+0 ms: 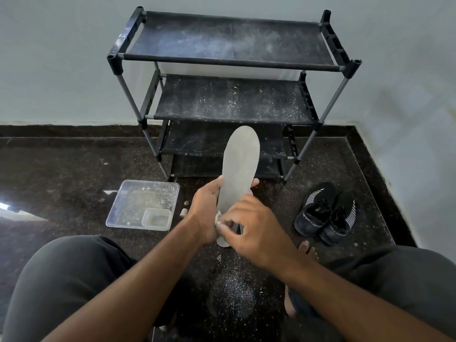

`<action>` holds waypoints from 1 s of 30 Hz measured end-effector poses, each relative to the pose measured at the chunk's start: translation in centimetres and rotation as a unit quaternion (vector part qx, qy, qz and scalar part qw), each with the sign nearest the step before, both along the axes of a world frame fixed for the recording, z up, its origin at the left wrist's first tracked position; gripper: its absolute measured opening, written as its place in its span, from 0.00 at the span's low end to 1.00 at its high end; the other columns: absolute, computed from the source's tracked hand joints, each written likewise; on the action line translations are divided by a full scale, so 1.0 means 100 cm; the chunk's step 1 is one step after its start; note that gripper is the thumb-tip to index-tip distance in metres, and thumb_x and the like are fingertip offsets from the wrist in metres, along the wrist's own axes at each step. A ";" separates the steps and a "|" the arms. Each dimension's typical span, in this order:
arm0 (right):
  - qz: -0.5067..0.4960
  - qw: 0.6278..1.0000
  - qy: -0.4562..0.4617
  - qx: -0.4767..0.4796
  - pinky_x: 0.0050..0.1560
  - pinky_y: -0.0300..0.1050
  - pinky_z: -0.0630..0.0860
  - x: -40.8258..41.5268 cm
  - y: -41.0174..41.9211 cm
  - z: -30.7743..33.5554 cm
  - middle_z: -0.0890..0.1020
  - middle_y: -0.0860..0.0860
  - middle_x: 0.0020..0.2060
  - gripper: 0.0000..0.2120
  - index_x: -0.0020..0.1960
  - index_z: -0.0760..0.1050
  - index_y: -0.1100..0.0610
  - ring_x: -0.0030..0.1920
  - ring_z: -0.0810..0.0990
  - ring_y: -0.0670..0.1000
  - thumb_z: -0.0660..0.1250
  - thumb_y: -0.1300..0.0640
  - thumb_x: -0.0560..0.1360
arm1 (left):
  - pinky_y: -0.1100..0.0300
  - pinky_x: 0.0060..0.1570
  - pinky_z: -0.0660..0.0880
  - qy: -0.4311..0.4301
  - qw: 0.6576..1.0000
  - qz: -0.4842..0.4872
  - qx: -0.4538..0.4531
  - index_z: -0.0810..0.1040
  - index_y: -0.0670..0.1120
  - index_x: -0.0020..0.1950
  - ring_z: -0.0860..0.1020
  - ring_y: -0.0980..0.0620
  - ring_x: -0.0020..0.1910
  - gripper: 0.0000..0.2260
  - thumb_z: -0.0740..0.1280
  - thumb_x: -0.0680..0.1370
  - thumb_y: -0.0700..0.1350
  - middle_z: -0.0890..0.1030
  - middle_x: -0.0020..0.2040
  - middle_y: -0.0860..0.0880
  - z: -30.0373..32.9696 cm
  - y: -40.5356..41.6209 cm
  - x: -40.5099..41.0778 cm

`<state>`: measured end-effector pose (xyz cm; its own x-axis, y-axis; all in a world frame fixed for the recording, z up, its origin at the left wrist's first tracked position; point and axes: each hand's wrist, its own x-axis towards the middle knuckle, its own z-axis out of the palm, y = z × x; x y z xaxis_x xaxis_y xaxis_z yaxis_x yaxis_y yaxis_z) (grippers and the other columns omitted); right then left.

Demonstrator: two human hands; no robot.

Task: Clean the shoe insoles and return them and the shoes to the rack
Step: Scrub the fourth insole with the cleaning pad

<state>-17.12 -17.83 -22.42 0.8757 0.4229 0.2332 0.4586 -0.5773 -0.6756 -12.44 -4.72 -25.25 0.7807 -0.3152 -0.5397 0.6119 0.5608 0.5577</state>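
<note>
Around insole (240, 166), left fingers (254, 181) curled.

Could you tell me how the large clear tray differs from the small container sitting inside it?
The large clear tray lies directly on the dark floor, while the small container sits inside the tray's near right corner. The large clear tray is wide and roughly square; the small container is far smaller and oblong. The large clear tray's bottom is scattered with white specks, whereas the small container looks cloudier, its contents unclear. Both are transparent plastic, open-topped, with rounded corners.
</note>
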 end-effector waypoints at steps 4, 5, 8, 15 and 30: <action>-0.090 0.995 -0.011 -0.050 0.46 0.40 0.70 0.025 -0.013 -0.007 0.78 0.47 0.33 0.14 0.38 0.82 0.57 0.43 0.69 0.44 0.68 0.52 0.79 | 0.50 0.56 0.81 -0.006 1.000 -0.014 0.028 0.79 0.36 0.70 0.84 0.43 0.55 0.23 0.58 0.85 0.51 0.83 0.60 0.39 0.007 -0.007 -0.005; -0.109 0.992 -0.013 -0.062 0.44 0.38 0.69 0.030 -0.016 -0.007 0.78 0.47 0.33 0.14 0.38 0.82 0.57 0.43 0.68 0.44 0.68 0.51 0.79 | 0.51 0.51 0.82 -0.005 0.999 -0.015 0.034 0.79 0.37 0.70 0.84 0.44 0.51 0.22 0.58 0.85 0.51 0.84 0.57 0.39 0.009 -0.009 -0.005; -0.118 0.991 -0.024 -0.056 0.43 0.39 0.70 0.029 -0.014 -0.005 0.76 0.47 0.32 0.16 0.36 0.80 0.57 0.43 0.68 0.45 0.67 0.52 0.80 | 0.50 0.54 0.82 -0.010 0.999 -0.010 0.041 0.79 0.37 0.70 0.83 0.43 0.54 0.23 0.60 0.84 0.52 0.83 0.60 0.38 0.011 -0.008 -0.004; -0.042 0.997 -0.044 -0.057 0.42 0.46 0.73 0.013 -0.009 -0.006 0.76 0.49 0.33 0.13 0.36 0.78 0.58 0.43 0.70 0.48 0.68 0.56 0.78 | 0.44 0.77 0.65 -0.024 0.998 -0.022 0.058 0.78 0.37 0.71 0.76 0.38 0.67 0.27 0.64 0.79 0.54 0.77 0.71 0.36 0.018 -0.007 -0.007; -0.112 0.988 -0.086 -0.066 0.45 0.43 0.71 0.031 -0.024 -0.005 0.76 0.49 0.35 0.11 0.40 0.80 0.59 0.44 0.70 0.48 0.68 0.56 0.79 | 0.58 0.38 0.81 -0.064 0.994 -0.050 0.074 0.80 0.38 0.65 0.84 0.51 0.40 0.22 0.54 0.88 0.52 0.85 0.44 0.43 0.032 -0.020 -0.022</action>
<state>-13.97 -20.25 -22.87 0.9026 0.2604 0.3428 0.4117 -0.7549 -0.5106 -14.66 -6.72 -22.04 0.8143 -0.3199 -0.4844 0.5798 0.4070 0.7059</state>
